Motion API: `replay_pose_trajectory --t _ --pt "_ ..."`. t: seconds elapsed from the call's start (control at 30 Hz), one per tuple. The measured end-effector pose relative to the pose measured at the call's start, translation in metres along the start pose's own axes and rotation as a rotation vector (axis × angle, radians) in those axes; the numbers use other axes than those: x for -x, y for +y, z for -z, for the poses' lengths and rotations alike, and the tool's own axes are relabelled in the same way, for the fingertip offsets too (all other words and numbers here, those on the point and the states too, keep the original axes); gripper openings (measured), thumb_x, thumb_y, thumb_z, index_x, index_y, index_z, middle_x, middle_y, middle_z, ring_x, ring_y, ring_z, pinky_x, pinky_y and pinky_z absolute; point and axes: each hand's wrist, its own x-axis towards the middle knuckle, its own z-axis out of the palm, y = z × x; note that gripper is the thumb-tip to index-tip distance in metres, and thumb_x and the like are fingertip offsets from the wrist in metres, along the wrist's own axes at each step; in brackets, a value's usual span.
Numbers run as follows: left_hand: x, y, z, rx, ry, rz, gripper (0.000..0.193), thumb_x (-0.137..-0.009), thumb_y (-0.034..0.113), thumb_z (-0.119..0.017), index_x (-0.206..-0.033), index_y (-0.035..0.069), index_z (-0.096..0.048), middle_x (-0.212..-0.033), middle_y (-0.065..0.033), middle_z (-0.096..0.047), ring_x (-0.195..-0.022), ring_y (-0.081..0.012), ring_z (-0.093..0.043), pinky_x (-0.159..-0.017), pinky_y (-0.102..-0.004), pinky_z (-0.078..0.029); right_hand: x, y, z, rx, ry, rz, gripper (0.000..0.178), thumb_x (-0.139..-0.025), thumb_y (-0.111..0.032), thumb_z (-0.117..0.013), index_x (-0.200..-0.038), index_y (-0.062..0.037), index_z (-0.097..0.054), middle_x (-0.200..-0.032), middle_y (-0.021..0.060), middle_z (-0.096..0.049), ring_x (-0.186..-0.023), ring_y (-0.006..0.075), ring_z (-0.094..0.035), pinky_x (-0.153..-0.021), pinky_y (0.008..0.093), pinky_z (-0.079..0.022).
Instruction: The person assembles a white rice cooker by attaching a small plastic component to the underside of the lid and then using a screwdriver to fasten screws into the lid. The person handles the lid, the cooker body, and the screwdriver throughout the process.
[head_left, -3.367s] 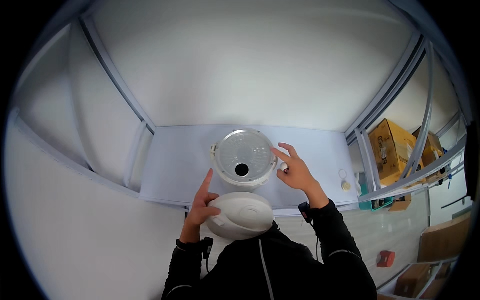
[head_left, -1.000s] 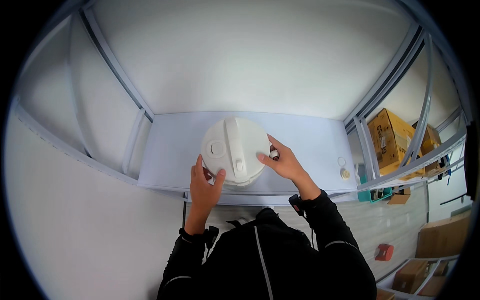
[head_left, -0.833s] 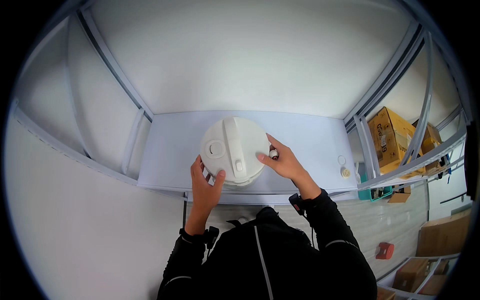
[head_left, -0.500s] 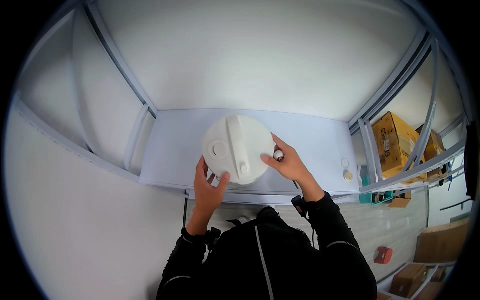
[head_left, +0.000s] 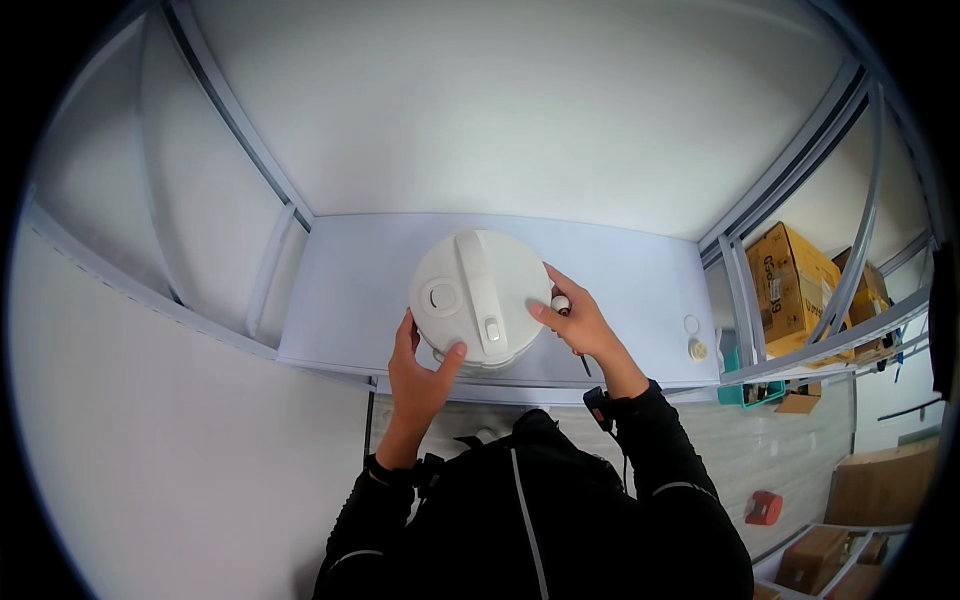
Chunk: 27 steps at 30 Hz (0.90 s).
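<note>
A white round rice cooker (head_left: 520, 290) stands near the front middle of the table, seen from above. A raised bar runs across its lid, with a small button at the near end and a round vent left of it. My left hand (head_left: 420, 378) grips the cooker's near left side, thumb at the lid's edge. My right hand (head_left: 582, 325) holds its right side, thumb on the lid's edge. In that same hand is what looks like a screwdriver (head_left: 561, 303): a rounded white end shows above the fingers and a thin dark shaft below. The palm hides the rest.
On the table's (head_left: 640, 270) right end lie a clear ring (head_left: 691, 324) and a small pale yellowish round piece (head_left: 697, 350). Metal frame posts rise at both sides. To the right are a yellow carton (head_left: 790, 290), a teal basket (head_left: 740, 393) and a red stool (head_left: 765, 508).
The rice cooker has shifted slightly right and tilted a little, both hands moving with it. More of the thin shaft now shows under my right hand.
</note>
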Motion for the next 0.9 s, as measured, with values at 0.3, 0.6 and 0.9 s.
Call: replay_pose_trajectory --t 0.3,0.6,0.9 --pt "0.004 -0.003 -0.002 0.048 0.004 0.018 0.098 -0.087 0.023 -0.088 -0.158 -0.015 -0.034 -0.157 -0.0324 -0.05 -0.148 -0.0384 -0.05 -0.124 -0.0467 -0.039 -0.002 0.004 0.0 0.031 0.005 -0.007 0.079 -0.097 -0.028 -0.079 -0.163 -0.002 -0.044 -0.125 0.0115 -0.07 -0.104 0.017 -0.062 -0.092 0.0312 -0.053" --pt "0.003 0.0 -0.003 0.03 0.008 0.041 0.099 -0.087 0.023 -0.088 -0.159 -0.016 -0.033 -0.156 -0.0326 -0.051 -0.147 -0.0385 -0.051 -0.123 -0.0459 -0.04 -0.003 0.011 -0.002 -0.03 -0.002 -0.003 0.078 -0.098 -0.028 -0.077 -0.163 -0.0016 -0.043 -0.125 0.0106 -0.069 -0.1 0.0155 -0.06 -0.09 0.0301 -0.052" --pt "0.007 -0.003 -0.007 0.105 0.005 0.048 0.098 -0.089 0.02 -0.086 -0.16 -0.016 -0.03 -0.158 -0.0326 -0.049 -0.148 -0.0387 -0.05 -0.124 -0.0458 -0.039 -0.001 0.015 -0.004 -0.106 -0.002 -0.027 0.079 -0.098 -0.027 -0.077 -0.164 -0.0017 -0.042 -0.12 0.011 -0.07 -0.1 0.0151 -0.061 -0.088 0.0288 -0.051"
